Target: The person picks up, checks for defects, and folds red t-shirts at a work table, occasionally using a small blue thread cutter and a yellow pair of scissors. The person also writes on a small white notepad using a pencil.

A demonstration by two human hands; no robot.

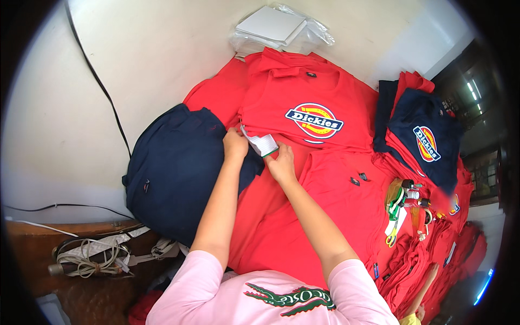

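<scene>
Both my arms reach over a heap of red T-shirts. Between my hands is a small white slip [264, 145] with fine lines and a green lower edge, beside the hem of a folded red T-shirt [260, 103] with a round emblem on its chest. My right hand [281, 162] pinches the slip's lower right corner. My left hand [235, 145] is closed at the slip's upper left end, by the shirt's edge; its fingertips are partly hidden, so whether it grips slip or cloth is unclear. A pile of navy T-shirts [179, 168] bulges just left of my left hand.
Folded navy shirts [428, 130] lie at the right. A holder of small tools and bottles, with yellow-handled scissors [391, 236], rests on the red cloth. Coiled cables [97, 260] lie lower left. A white flat stack [272, 24] sits by the wall. Another person's arm [426, 287] shows lower right.
</scene>
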